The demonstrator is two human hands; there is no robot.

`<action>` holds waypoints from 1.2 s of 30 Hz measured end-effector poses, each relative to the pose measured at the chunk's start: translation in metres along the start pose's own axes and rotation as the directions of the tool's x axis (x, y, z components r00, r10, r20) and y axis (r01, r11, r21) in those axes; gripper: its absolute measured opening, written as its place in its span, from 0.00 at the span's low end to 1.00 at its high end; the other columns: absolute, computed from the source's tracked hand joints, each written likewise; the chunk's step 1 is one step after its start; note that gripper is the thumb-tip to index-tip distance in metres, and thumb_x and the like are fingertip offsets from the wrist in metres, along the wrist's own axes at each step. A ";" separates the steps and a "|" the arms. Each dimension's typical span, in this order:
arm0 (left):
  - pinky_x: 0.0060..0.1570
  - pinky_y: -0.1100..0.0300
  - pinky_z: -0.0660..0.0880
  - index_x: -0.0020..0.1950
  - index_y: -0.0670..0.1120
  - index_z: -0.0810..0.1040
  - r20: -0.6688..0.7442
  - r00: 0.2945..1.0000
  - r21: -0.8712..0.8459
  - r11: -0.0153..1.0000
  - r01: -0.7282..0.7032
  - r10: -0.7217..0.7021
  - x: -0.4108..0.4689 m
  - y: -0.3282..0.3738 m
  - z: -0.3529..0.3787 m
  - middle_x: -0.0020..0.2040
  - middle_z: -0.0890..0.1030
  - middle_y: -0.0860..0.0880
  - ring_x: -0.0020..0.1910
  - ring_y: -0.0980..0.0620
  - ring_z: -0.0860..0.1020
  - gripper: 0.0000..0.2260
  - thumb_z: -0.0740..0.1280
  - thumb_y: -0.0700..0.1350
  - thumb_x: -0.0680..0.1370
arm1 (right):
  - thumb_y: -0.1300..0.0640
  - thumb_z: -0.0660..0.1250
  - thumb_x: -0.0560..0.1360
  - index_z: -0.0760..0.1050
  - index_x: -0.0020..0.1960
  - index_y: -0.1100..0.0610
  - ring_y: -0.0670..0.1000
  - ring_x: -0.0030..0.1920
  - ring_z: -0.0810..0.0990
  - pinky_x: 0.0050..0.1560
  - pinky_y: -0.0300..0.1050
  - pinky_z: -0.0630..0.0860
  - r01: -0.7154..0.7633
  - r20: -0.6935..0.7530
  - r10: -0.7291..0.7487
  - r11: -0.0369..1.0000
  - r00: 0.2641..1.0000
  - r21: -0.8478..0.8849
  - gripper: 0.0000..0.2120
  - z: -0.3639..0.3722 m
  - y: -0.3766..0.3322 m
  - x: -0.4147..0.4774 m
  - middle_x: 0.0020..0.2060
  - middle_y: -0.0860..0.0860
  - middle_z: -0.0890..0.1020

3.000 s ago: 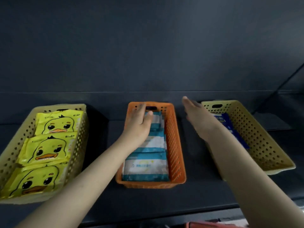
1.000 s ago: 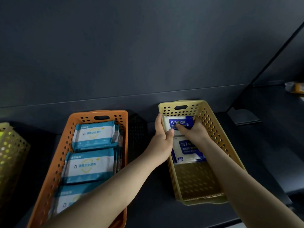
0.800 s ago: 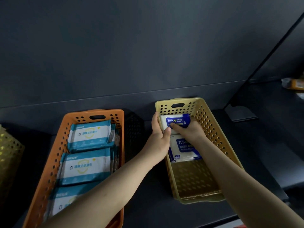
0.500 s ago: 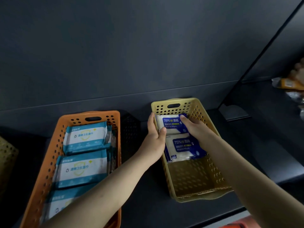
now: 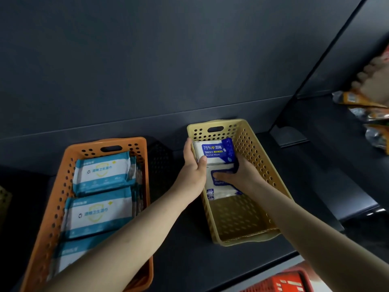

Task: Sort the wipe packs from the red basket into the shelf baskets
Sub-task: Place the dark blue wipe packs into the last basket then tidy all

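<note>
Alcohol wipe packs (image 5: 216,151) lie at the far end of the yellow basket (image 5: 259,163), our left hand (image 5: 192,171) pinching the farther one, our right hand (image 5: 242,175) curled round the nearer.

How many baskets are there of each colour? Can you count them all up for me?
Orange basket: 1
Yellow baskets: 2, one under the hands and one just peeking in at the left edge
Red basket: 1
Total: 4

The left basket (image 5: 69,152) stands beside the right basket (image 5: 263,175) on the shelf (image 5: 185,260).
</note>
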State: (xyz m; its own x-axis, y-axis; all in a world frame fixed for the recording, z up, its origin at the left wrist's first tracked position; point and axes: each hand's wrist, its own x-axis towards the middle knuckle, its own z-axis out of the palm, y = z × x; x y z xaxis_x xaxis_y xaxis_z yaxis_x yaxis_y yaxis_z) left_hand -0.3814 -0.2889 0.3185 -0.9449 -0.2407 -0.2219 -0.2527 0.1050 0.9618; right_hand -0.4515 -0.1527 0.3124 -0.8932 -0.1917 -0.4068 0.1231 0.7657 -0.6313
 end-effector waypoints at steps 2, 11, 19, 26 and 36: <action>0.46 0.66 0.74 0.78 0.57 0.40 -0.002 1.000 0.000 1.000 0.001 -0.001 0.000 0.000 0.000 0.58 0.69 0.59 0.43 0.67 0.74 0.28 0.53 0.47 0.84 | 0.47 0.78 0.65 0.63 0.71 0.52 0.53 0.64 0.75 0.65 0.52 0.72 0.016 0.008 -0.016 1.000 1.000 -0.014 0.40 0.000 0.001 -0.001 0.66 0.51 0.75; 0.39 0.74 0.71 0.78 0.56 0.41 0.002 1.000 0.006 1.000 0.011 -0.011 -0.001 0.002 -0.001 0.56 0.68 0.61 0.37 0.72 0.73 0.27 0.53 0.47 0.84 | 0.45 0.80 0.55 0.67 0.67 0.48 0.54 0.51 0.84 0.56 0.58 0.79 -0.264 0.271 0.172 0.898 0.947 0.351 0.43 -0.015 0.015 0.004 0.55 0.53 0.81; 0.40 0.71 0.74 0.78 0.56 0.39 -0.003 1.000 0.032 0.999 -0.001 0.001 0.002 -0.002 0.001 0.57 0.70 0.59 0.41 0.69 0.76 0.28 0.53 0.48 0.84 | 0.53 0.78 0.65 0.63 0.69 0.47 0.49 0.57 0.78 0.59 0.51 0.76 -0.101 0.261 0.056 0.982 0.964 0.162 0.37 -0.006 0.018 0.006 0.59 0.46 0.77; 0.44 0.74 0.71 0.79 0.55 0.43 -0.053 0.999 0.031 0.999 -0.009 0.011 0.000 -0.003 0.002 0.56 0.70 0.60 0.41 0.72 0.74 0.25 0.51 0.44 0.85 | 0.53 0.72 0.74 0.54 0.75 0.46 0.50 0.55 0.77 0.53 0.44 0.74 -0.049 0.196 0.017 0.986 0.980 0.159 0.37 -0.007 0.008 0.009 0.64 0.47 0.74; 0.36 0.78 0.70 0.79 0.53 0.44 -0.131 0.991 0.108 0.994 0.002 0.012 -0.006 -0.002 -0.002 0.56 0.71 0.57 0.40 0.66 0.74 0.26 0.51 0.42 0.84 | 0.49 0.70 0.75 0.41 0.79 0.49 0.54 0.67 0.71 0.62 0.47 0.70 0.018 0.178 -0.011 0.999 0.984 -0.036 0.45 0.005 0.000 0.011 0.72 0.52 0.67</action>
State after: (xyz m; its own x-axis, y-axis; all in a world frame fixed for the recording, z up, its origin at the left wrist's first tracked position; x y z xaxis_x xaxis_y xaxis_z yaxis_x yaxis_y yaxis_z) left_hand -0.3749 -0.2894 0.3182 -0.9126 -0.3636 -0.1871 -0.2755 0.2085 0.9384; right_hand -0.4593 -0.1585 0.3045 -0.8032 -0.3063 -0.5109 0.0917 0.7838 -0.6142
